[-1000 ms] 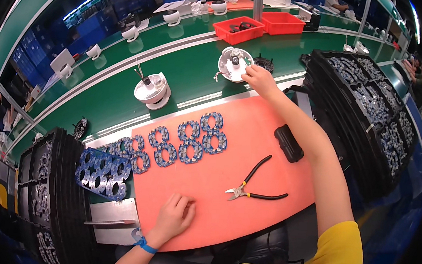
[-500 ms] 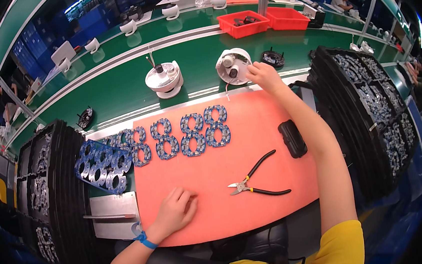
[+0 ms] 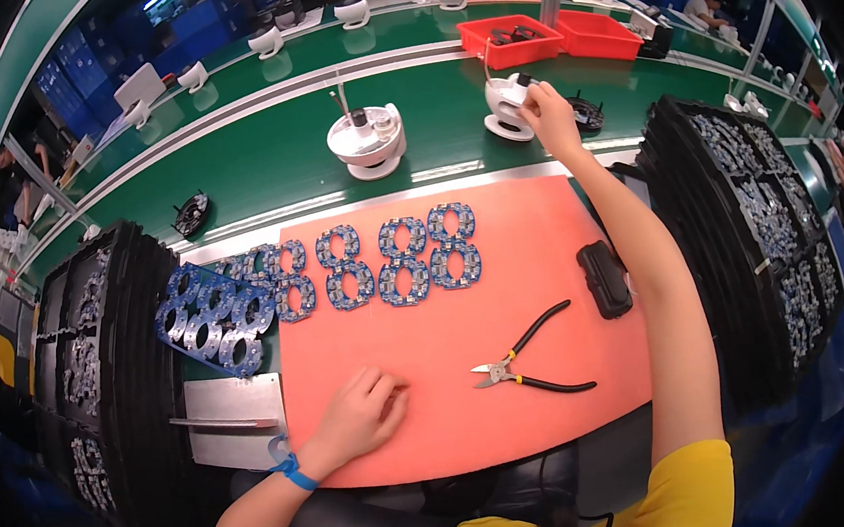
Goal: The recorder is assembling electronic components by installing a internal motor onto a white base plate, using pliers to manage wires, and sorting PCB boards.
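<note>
My right hand (image 3: 552,119) reaches across to the green conveyor, its fingers closed on the rim of a white round camera housing (image 3: 511,121). That housing stands on its round foot, a black part and a cable showing at its top. My left hand (image 3: 360,417) rests on the orange mat (image 3: 438,426), fingers loosely bent and nothing in them. Right of it lie diagonal cutters (image 3: 533,369) with black and yellow handles, jaws spread. Figure-eight blue circuit boards (image 3: 404,262) lie in a row along the mat's far side. A second white housing (image 3: 367,138) stands to the left on the conveyor.
Stacked black trays of small parts flank me, left (image 3: 83,354) and right (image 3: 748,212). A black case (image 3: 604,279) lies on the mat's right side. Blue board panels (image 3: 216,321) sit at left above a metal plate (image 3: 233,418). Red bins (image 3: 510,42) stand beyond the conveyor.
My right hand has turned the right-hand white housing from lying with its inside toward me to upright on its foot, and farther back. My left hand stays in place. The view has shifted slightly.
</note>
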Motion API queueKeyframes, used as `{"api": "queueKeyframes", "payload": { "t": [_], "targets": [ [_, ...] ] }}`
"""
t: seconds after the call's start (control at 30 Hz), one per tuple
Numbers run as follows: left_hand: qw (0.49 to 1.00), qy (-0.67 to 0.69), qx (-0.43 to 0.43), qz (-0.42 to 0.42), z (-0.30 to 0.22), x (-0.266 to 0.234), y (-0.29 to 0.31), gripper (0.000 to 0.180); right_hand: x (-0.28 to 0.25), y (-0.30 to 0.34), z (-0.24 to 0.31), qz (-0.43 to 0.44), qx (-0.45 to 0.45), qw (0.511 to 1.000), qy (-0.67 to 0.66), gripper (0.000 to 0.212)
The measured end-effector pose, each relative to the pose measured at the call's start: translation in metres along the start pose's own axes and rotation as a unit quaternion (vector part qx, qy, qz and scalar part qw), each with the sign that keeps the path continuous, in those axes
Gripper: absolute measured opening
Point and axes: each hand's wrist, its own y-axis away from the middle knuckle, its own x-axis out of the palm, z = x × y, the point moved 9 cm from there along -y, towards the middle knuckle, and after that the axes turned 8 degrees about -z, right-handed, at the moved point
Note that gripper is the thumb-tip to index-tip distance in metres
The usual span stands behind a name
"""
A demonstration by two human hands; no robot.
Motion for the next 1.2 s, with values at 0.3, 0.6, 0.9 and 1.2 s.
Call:
{"api": "queueKeyframes", "payload": {
  "t": [0.3,0.6,0.9,1.2],
  "targets": [
    [1.0,-0.001,-0.004,-0.003,0.002,-0.002,0.003,0.011,0.026,0.014,0.05,0.064,-0.062,0.99,0.112,0.018],
    [0.999,0.002,0.003,-0.036,0.004,-0.006,0.006,0.014,0.115,0.043,0.169,0.094,-0.374,0.914,0.13,0.028],
    [0.991,-0.01,-0.006,-0.132,0.018,-0.024,0.018,0.013,0.031,0.077,0.229,0.089,-0.416,0.903,0.063,0.018],
    [0.895,0.248,-0.194,-0.315,0.058,-0.073,0.034,0.013,-0.063,0.209,0.338,0.229,-0.492,0.837,-0.06,0.022]
  ]
}}
